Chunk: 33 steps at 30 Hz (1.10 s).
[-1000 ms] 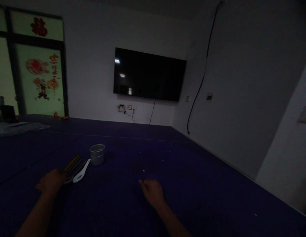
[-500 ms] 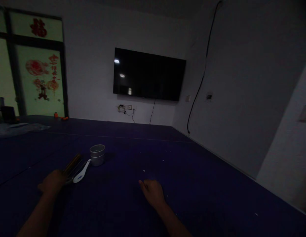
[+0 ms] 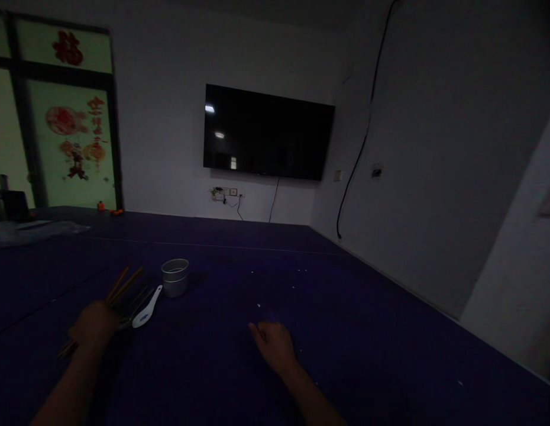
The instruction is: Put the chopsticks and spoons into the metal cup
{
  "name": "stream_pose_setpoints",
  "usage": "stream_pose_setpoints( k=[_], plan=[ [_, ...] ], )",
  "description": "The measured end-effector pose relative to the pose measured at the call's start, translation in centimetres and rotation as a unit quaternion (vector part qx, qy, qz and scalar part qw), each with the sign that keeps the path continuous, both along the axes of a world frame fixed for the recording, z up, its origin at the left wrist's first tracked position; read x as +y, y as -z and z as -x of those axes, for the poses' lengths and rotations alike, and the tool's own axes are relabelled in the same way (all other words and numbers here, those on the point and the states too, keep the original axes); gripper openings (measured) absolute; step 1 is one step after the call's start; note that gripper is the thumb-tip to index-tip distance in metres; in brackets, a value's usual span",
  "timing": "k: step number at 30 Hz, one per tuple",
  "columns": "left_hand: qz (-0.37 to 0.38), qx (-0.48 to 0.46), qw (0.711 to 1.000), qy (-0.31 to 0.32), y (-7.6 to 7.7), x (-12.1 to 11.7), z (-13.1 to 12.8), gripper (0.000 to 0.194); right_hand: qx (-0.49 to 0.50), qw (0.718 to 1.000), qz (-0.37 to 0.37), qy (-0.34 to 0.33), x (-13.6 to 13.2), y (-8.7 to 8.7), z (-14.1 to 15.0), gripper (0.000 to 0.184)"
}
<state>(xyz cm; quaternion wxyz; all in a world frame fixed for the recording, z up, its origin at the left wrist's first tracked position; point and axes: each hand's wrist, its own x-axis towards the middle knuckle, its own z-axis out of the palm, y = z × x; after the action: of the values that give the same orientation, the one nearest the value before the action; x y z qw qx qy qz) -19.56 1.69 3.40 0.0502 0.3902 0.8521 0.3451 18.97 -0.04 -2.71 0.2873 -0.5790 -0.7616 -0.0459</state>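
My left hand (image 3: 94, 325) is closed around brown chopsticks (image 3: 124, 286), whose far ends fan apart beyond the fingers and whose near ends show below the hand. Just right of it, a white spoon (image 3: 146, 310) with a blue mark in its bowl lies on the dark blue table. Thin dark utensils (image 3: 139, 300) lie between the spoon and the chopsticks; their kind is hard to make out. A grey metal cup (image 3: 175, 279) stands upright by the tip of the spoon's handle. My right hand (image 3: 275, 345) rests on the table with curled fingers and shows nothing in it.
Small white scraps (image 3: 258, 305) dot the blue table (image 3: 222, 367). Clear plastic (image 3: 44, 234) and a dark box (image 3: 15, 204) lie at the far left, near small orange items (image 3: 116, 212). A wall edges the table's right side. A television (image 3: 268, 133) hangs beyond.
The chopsticks have spread apart in my left hand, and their near ends now show below it. The left hand has shifted slightly. My right hand, the spoon and the cup stay put.
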Motion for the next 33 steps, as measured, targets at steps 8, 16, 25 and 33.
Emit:
stream_pose_setpoints(
  k=[8,16,25,33],
  plan=[
    [-0.246,0.02,0.965,-0.088,-2.4,-1.3,-4.9,0.048,-0.013,1.0,0.0,-0.002,0.0,0.0,0.2,0.058],
    [-0.317,-0.184,0.901,0.234,0.3,-1.7,-17.5,0.029,0.145,0.987,0.007,-0.064,0.5,-0.5,1.5,0.053],
    [-0.074,-0.543,0.731,0.407,6.5,0.7,-24.5,0.044,0.356,0.928,0.034,-0.104,2.4,0.8,4.6,0.044],
    [-0.035,-0.582,0.714,0.387,7.0,0.2,-23.8,0.031,0.297,0.947,0.07,-0.103,1.5,0.9,3.9,0.039]
  ],
)
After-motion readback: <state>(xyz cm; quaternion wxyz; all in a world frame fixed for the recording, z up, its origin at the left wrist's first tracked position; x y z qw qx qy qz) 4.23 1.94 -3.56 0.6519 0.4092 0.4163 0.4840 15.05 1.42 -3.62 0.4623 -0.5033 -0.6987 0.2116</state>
